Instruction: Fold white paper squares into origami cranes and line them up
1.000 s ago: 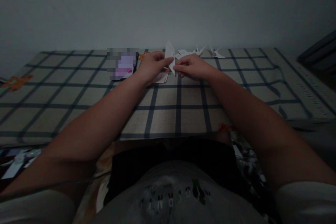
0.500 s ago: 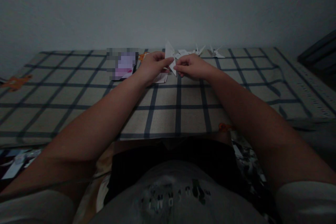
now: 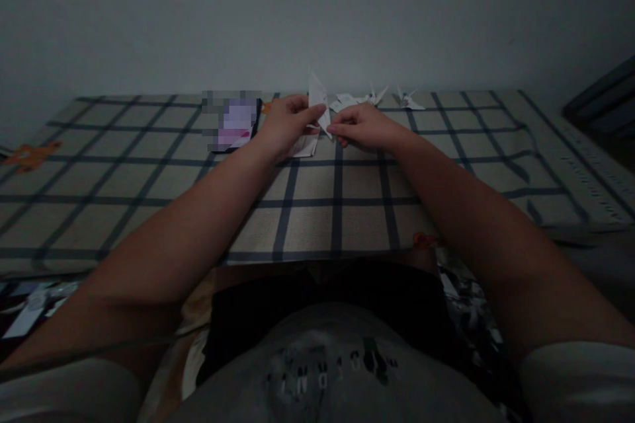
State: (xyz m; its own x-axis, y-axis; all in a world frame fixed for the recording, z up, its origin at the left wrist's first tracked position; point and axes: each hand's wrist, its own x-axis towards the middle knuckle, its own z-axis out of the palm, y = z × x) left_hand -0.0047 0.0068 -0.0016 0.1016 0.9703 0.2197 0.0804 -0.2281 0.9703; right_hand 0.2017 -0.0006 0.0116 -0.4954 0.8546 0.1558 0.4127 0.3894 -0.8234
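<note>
Both hands meet over the far middle of a checked cloth. My left hand pinches a folded white paper piece that stands up in a point between the hands. My right hand pinches the same paper at its lower tip, fingers curled together. Under the left hand lies a flat sheet of white paper.
Folded white paper cranes sit in a row near the wall, another paper crane to their right. A phone lies left of the hands. A small orange figure lies at far left. A dark object is at right.
The folded paper has tipped slightly left and risen a little between the fingers. Both hands stay in nearly the same place.
</note>
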